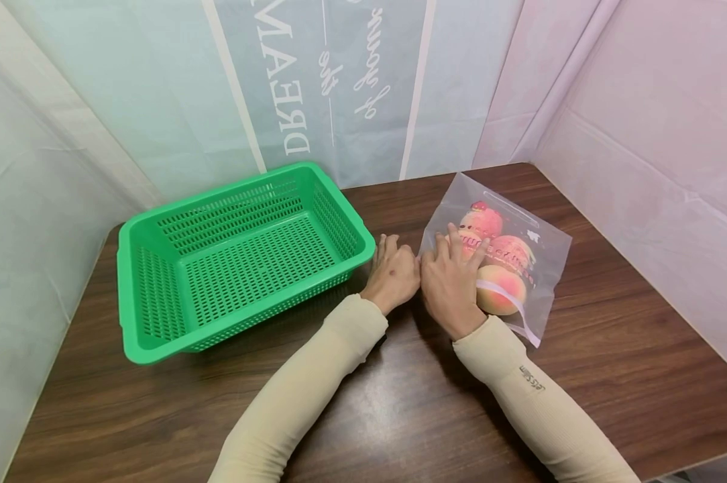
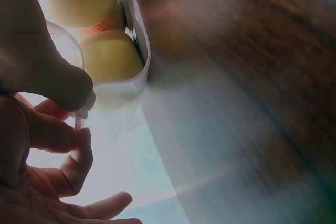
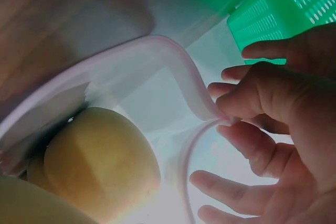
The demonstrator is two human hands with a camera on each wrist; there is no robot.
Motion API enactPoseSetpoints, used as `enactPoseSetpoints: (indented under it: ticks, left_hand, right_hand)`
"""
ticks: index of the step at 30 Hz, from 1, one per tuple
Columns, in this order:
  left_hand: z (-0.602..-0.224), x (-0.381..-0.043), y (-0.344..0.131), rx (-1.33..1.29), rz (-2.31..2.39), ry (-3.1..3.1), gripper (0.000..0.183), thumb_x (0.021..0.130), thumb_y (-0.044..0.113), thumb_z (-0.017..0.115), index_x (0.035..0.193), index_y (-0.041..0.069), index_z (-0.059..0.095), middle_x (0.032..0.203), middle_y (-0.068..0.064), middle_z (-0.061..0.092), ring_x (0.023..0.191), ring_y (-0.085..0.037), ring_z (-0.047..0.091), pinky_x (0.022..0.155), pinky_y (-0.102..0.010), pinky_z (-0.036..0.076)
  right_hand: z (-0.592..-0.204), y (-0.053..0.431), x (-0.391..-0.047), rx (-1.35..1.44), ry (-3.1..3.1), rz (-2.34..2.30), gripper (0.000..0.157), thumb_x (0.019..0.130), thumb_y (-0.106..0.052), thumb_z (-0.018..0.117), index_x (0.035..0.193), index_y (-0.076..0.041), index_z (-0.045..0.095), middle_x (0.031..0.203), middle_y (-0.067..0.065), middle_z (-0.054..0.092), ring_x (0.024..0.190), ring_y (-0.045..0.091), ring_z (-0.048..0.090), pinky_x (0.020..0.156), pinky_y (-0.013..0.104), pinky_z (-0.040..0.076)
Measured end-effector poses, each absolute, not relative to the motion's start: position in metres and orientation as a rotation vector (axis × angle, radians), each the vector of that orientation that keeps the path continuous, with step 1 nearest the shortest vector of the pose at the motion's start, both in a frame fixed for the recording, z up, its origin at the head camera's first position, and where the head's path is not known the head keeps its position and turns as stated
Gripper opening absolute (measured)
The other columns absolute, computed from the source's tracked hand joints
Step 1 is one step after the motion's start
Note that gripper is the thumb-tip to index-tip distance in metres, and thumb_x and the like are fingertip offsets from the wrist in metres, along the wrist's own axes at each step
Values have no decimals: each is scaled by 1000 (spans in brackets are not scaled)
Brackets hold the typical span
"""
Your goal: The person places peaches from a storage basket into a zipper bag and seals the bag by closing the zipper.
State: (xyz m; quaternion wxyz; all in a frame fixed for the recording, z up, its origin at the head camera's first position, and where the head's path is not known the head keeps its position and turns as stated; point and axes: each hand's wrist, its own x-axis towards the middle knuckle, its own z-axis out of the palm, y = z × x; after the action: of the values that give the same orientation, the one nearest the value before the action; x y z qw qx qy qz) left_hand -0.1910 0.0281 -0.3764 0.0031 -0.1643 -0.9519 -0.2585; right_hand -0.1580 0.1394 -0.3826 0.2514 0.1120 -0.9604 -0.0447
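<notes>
A clear zip bag with pink print and a pinkish zip edge lies on the table, holding several peaches. Its mouth gapes on the near side, as the right wrist view shows. At the bag's left corner, my left hand pinches the zip edge between thumb and finger, by a small clear slider. Close beside it, my right hand pinches the pink zip edge between thumb and forefinger. Its other fingers spread over the bag. In the head view, both pinching points are hidden behind the hands.
A green plastic basket with slotted walls stands to the left, its right corner close to my left hand. The brown wooden table carries everything. Printed cloth hangs along the back edge, with pale sheets at both sides.
</notes>
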Motion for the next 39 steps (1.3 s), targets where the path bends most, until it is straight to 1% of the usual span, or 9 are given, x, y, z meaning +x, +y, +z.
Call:
enactPoseSetpoints:
  ticks: [6, 12, 16, 23, 25, 28, 30, 34, 39]
  left_hand:
    - [-376, -189, 26, -526, -810, -2973, 30, 105, 20, 50, 94, 0, 69, 138, -23, 49, 141, -36, 35, 121, -45, 17]
    - [-376, -188, 27, -512, -782, -2966, 29, 103, 19, 51, 99, -3, 70, 138, -25, 47, 141, -42, 34, 120, -45, 18]
    - [-376, -188, 27, -495, -784, -2967, 28, 102, 18, 52, 99, -4, 70, 138, -26, 46, 141, -44, 33, 121, -44, 16]
    - [-378, -188, 27, -472, -774, -2968, 27, 102, 18, 52, 102, -4, 69, 138, -26, 45, 141, -45, 32, 119, -45, 24]
    - [-378, -188, 27, -476, -772, -2967, 27, 102, 17, 52, 101, -4, 69, 137, -26, 45, 141, -44, 33, 119, -44, 22]
    - [-379, -187, 26, -473, -772, -2964, 27, 102, 17, 52, 102, -5, 68, 136, -27, 45, 140, -43, 34, 119, -44, 22]
    - [-379, -187, 26, -465, -782, -2962, 27, 102, 17, 52, 102, -5, 68, 136, -27, 45, 141, -43, 33, 118, -44, 25]
    - [-379, -186, 26, -433, -778, -2970, 28, 103, 19, 51, 104, -3, 68, 138, -25, 44, 142, -46, 30, 112, -47, 36]
    - [-378, -185, 27, -415, -782, -2997, 30, 104, 22, 49, 106, -2, 68, 141, -24, 42, 144, -46, 26, 111, -48, 37]
  right_hand:
    - [-384, 141, -155, 341, -2615, -157, 22, 95, -14, 62, 94, 6, 71, 128, 26, 59, 139, 41, 36, 99, 82, 21]
    - [-383, 142, -151, 319, -2664, -179, 18, 90, -8, 63, 101, 4, 71, 132, 27, 56, 141, 40, 34, 100, 82, 19]
    - [-382, 143, -149, 304, -2692, -197, 18, 88, -8, 64, 99, 4, 71, 133, 27, 55, 141, 40, 33, 101, 81, 18]
    - [-381, 146, -144, 300, -2694, -240, 15, 89, -7, 62, 91, 6, 70, 131, 28, 55, 140, 40, 34, 100, 82, 19]
    - [-381, 147, -143, 302, -2695, -254, 15, 89, -8, 63, 91, 5, 69, 131, 28, 55, 140, 41, 35, 100, 82, 20]
    - [-380, 148, -141, 312, -2690, -273, 17, 88, -8, 63, 94, 7, 69, 131, 29, 55, 139, 41, 35, 99, 81, 22]
    - [-380, 150, -140, 318, -2685, -284, 19, 88, -9, 64, 96, 7, 69, 131, 29, 55, 140, 41, 35, 97, 81, 24]
    - [-379, 152, -138, 334, -2678, -305, 22, 87, -10, 65, 99, 8, 69, 132, 29, 55, 141, 40, 34, 96, 81, 25]
    - [-379, 156, -135, 343, -2663, -321, 26, 86, -10, 66, 104, 8, 69, 134, 28, 55, 141, 40, 35, 96, 80, 27]
